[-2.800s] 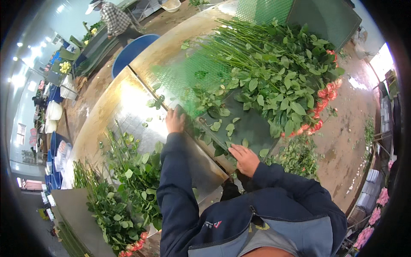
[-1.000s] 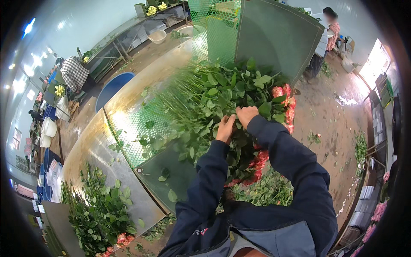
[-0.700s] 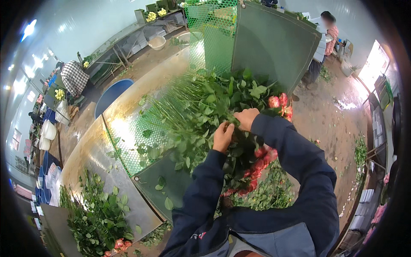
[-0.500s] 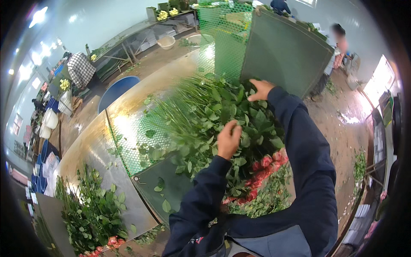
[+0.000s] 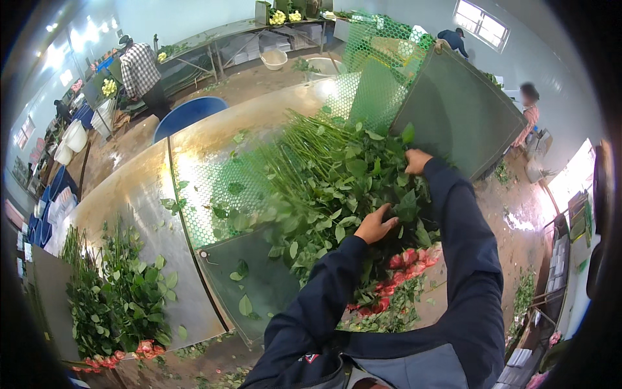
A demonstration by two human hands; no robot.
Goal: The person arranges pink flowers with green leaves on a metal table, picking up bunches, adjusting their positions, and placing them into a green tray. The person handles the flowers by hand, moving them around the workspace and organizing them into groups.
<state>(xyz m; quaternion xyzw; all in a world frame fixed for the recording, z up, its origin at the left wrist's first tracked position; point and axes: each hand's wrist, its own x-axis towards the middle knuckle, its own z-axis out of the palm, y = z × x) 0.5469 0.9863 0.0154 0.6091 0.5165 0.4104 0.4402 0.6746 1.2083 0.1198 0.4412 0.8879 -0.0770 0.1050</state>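
Observation:
A large bunch of roses [image 5: 343, 175] lies across the work table, stems to the far left and red-pink blooms [image 5: 405, 262] hanging over the near right edge. My left hand [image 5: 377, 224] rests on the leaves near the blooms, thumb and fingers apart. My right hand [image 5: 418, 161] is at the bunch's far right side, fingers curled down into the foliage; the fingertips are partly hidden by leaves. Beneath the bunch are green mesh [image 5: 223, 188] and a dark green board [image 5: 253, 279]. A second bunch of roses [image 5: 120, 292] lies at the left.
A raised dark green panel [image 5: 457, 107] stands behind my right hand, with green mesh [image 5: 382, 48] beside it. A blue tub [image 5: 188, 118] sits beyond the metal table [image 5: 136, 188]. Cut leaves litter the floor at right. Other people [image 5: 139, 71] are at the far side.
My view has shifted, moving the scene lower. My left hand has moved nearer to the blooms' side of the foliage. My right hand's fingers, spread before, are now curled into the leaves.

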